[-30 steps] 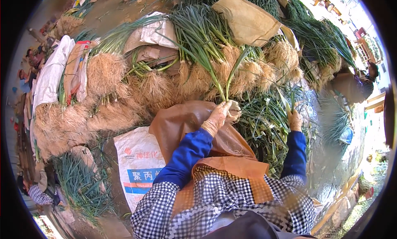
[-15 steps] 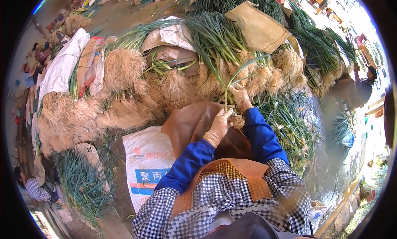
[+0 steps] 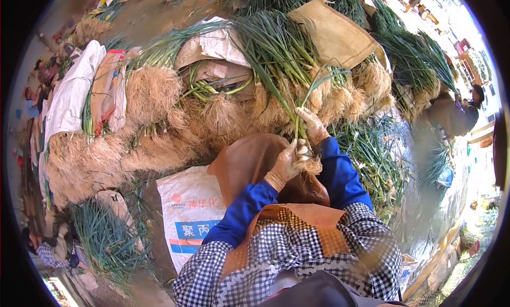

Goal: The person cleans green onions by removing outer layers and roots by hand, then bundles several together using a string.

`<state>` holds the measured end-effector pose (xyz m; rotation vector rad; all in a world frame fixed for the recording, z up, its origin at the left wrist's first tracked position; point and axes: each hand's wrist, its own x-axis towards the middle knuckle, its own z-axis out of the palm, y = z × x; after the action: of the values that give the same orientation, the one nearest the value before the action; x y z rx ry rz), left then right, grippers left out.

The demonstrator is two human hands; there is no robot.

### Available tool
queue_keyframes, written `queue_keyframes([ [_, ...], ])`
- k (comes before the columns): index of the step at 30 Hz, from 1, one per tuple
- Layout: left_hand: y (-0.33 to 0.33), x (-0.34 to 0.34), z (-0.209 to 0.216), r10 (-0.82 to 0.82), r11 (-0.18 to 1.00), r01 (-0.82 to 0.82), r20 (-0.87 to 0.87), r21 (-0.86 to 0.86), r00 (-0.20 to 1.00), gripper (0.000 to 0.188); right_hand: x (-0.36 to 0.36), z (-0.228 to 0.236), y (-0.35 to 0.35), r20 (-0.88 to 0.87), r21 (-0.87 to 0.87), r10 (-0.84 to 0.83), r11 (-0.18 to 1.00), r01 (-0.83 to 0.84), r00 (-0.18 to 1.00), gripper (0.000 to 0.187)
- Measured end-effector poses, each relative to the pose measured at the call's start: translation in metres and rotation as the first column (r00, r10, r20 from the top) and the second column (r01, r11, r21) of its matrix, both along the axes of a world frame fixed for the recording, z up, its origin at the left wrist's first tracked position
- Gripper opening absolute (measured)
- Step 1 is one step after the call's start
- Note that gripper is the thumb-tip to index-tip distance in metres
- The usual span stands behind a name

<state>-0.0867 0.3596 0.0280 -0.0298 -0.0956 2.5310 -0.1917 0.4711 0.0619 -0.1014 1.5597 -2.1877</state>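
Between my hands, above the brown apron over my lap, is a small bunch of green onions (image 3: 303,149). Its pale bulbs and tan roots point toward me, and the green leaves lean away. My gloved left hand (image 3: 284,162) is closed on the bunch beside the bulbs. Higher up, my gloved right hand (image 3: 312,125) has its fingers closed around the green stalks. Just beyond my hands lies a row of larger green onion bunches (image 3: 281,52), their bushy roots (image 3: 220,115) facing me.
A white printed sack (image 3: 186,211) lies left of my lap. Loose green leaves are heaped at the right (image 3: 372,163) and at the lower left (image 3: 109,232). A tan sack (image 3: 334,33) covers part of the far bunches. Other people (image 3: 467,110) sit at both sides.
The bulbs have come into plain view between my hands, where they were mostly hidden before. My right hand has shifted slightly toward the right and nearer me.
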Motion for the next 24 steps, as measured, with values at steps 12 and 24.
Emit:
queue_keyframes([
  [12,0.014,-0.018,-0.025,0.056,0.998,-0.058,0.112,0.009,0.992,0.019,-0.014,-0.024,0.017,0.105,-0.112,0.337,0.939,-0.326,0.936,0.026],
  [24,0.043,-0.016,-0.051,0.038,0.98,-0.018,0.098,-0.2,0.994,0.035,0.044,-0.008,0.05,-0.715,0.695,0.501,0.43,0.576,0.489,0.026],
])
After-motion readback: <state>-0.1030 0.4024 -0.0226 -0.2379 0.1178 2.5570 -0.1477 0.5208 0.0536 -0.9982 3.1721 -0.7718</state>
